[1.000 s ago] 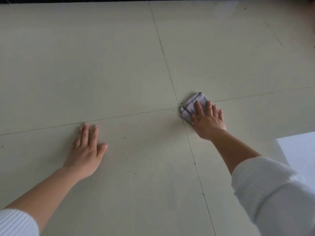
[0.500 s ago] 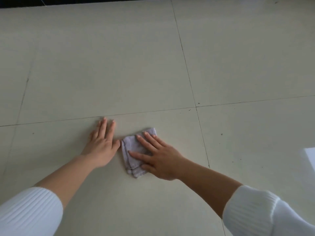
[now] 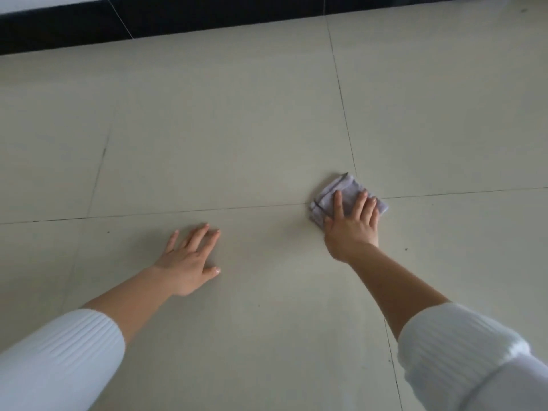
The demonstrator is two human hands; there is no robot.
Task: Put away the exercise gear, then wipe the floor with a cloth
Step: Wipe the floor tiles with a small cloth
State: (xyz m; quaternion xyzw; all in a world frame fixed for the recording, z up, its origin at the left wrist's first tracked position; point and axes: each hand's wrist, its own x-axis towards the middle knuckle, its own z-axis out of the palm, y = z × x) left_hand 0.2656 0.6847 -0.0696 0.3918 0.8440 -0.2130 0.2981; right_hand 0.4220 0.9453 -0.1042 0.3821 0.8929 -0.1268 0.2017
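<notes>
The right hand (image 3: 351, 229) is pressing down flat on a folded grey-lilac cloth (image 3: 345, 185), with its fingers (image 3: 360, 203) straight and slightly spread over the fabric. The thumb is lying along the cloth's left edge. Nothing is being pinched or curled around; the palm and fingers are simply bearing on the cloth from above.

The cloth is lying on the pale tiled floor (image 3: 222, 129), right of the middle of the scene. It is sitting just where a grout line (image 3: 344, 108) running from far to near is crossing another grout line (image 3: 148, 215) running left to right. The cloth's far corner and right corner are showing beyond the fingertips, and a dark stitched hem is showing along its edges.

The left hand (image 3: 189, 262) is resting palm down on the bare tile, well apart from the cloth and nearer to the person. Its fingers are stretched out and fanned, its thumb is pointing right, and it is holding nothing.

Both forearms are reaching out from white ribbed sleeves, the left sleeve (image 3: 59, 360) at the near left corner and the right sleeve (image 3: 462, 357) at the near right, both pushed up toward the elbows.

A few tiny dark specks (image 3: 405, 249) are dotting the tiles near the hands. A black band (image 3: 148, 22) is running along the far edge of the floor.
</notes>
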